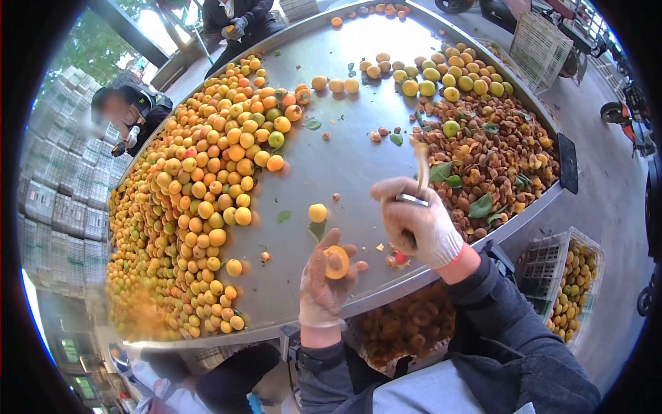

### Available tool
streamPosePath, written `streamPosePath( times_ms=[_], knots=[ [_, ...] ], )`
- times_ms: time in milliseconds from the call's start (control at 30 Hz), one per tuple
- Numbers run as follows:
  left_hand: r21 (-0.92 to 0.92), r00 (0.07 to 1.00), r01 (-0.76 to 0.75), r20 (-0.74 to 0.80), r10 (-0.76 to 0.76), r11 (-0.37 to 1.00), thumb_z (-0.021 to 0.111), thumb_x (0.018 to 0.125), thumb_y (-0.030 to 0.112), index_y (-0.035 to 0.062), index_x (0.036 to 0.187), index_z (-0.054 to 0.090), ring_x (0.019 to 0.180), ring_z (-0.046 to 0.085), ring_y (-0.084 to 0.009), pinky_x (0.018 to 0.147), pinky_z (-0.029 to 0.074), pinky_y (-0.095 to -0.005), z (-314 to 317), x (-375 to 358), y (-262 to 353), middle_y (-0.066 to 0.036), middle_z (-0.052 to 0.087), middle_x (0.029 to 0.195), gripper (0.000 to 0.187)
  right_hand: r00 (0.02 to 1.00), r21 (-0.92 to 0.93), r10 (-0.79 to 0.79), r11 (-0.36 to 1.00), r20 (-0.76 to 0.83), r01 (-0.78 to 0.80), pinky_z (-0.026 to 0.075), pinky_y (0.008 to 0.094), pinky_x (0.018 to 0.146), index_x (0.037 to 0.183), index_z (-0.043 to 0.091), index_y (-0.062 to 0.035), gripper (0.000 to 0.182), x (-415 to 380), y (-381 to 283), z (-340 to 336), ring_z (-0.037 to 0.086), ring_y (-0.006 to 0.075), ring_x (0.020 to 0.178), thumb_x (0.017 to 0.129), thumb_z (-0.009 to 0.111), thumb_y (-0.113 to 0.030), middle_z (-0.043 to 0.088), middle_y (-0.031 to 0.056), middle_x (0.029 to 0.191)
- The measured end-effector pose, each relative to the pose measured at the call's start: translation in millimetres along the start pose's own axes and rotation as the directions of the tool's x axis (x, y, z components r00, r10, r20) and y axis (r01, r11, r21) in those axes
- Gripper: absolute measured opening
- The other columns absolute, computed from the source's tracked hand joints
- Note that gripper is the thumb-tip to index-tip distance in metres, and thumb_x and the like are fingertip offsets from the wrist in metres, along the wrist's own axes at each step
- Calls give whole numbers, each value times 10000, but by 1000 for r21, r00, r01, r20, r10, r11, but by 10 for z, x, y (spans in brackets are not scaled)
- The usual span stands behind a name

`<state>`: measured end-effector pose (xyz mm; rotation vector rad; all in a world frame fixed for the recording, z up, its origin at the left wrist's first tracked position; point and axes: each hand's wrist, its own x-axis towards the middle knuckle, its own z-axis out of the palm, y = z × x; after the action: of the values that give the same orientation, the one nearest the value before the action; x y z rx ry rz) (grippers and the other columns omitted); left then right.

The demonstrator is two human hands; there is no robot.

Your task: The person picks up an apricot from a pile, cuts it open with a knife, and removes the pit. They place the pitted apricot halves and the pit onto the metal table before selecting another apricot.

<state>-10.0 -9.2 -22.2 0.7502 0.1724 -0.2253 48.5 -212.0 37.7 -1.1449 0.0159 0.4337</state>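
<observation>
A cut apricot, its brown pit showing in the middle, is held in the fingers of my gloved left hand, close to the table's front edge. To the right, my gloved right hand is wrapped around a small tool with a shiny metal part. A curved tan strip rises blurred above this tool; I cannot make out whether it belongs to it. A whole apricot and a green leaf lie just beyond my left hand. Small scraps are scattered between the hands.
Whole apricots are heaped along the left of the metal table. Brown pits and scraps pile up at right, yellow-green fruit behind them. A crate of fruit stands at right. Two other people work across the table.
</observation>
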Motion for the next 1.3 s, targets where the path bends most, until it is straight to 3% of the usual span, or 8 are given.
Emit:
streamPosePath(
  times_ms=[67,267,633,1067,1133,1233,1267,1300],
  knots=[
    [89,998,-13,-62,19,996,628,901,330,-14,1310,474,823,657,-253,731,550,-331,182,16,-84,-185,606,1112,557,972,381,-75,911,-223,158,248,231,352,1053,592,-56,212,89,58,110,330,94,384,873,493,-4,386,-11,588],
    [-84,994,-55,-102,46,995,603,924,277,-21,1312,437,1047,605,-315,980,494,-443,271,58,-258,-186,589,1135,517,865,464,-183,782,-468,417,253,234,353,1060,590,-48,193,212,137,181,340,91,400,889,504,-27,389,-12,598],
    [361,932,73,-355,65,930,405,993,443,51,1231,479,600,570,-179,498,439,-265,343,85,-339,-105,641,955,465,890,414,1,885,-457,212,250,222,353,1063,602,-54,188,267,258,314,341,70,391,897,522,-19,423,-23,597],
    [282,902,-2,-413,123,959,396,986,478,83,1146,512,583,544,-114,465,418,-205,376,79,-353,-54,603,889,442,935,795,186,591,-302,139,239,208,344,1082,579,-113,159,443,524,149,269,70,414,958,480,-98,307,-34,587],
    [321,930,79,-364,46,944,424,951,555,90,1180,526,631,573,-130,480,434,-202,327,66,-294,-50,602,898,528,980,759,118,649,-157,44,236,206,347,1080,575,-114,164,417,371,118,272,65,415,953,475,-88,302,-41,588],
    [144,948,142,-305,-93,979,396,918,644,91,1229,529,687,596,-140,502,450,-206,221,74,-90,-40,611,923,648,992,-25,-22,999,-128,19,390,250,426,1040,658,-110,176,161,-38,134,495,122,500,874,600,-99,561,12,723],
    [145,948,135,-306,-85,980,396,918,644,91,1229,529,687,596,-140,502,450,-206,241,73,-69,-40,611,923,648,992,-26,-25,999,-121,22,390,250,426,1040,658,-110,176,177,35,120,495,122,500,874,600,-99,561,12,723],
    [146,923,155,-373,-91,977,375,893,691,93,1243,528,701,600,-138,507,448,-199,280,75,-53,-38,617,943,710,932,-382,-335,850,137,362,447,279,518,1028,677,-111,191,210,169,109,562,171,601,841,636,-104,602,42,824]
  ],
)
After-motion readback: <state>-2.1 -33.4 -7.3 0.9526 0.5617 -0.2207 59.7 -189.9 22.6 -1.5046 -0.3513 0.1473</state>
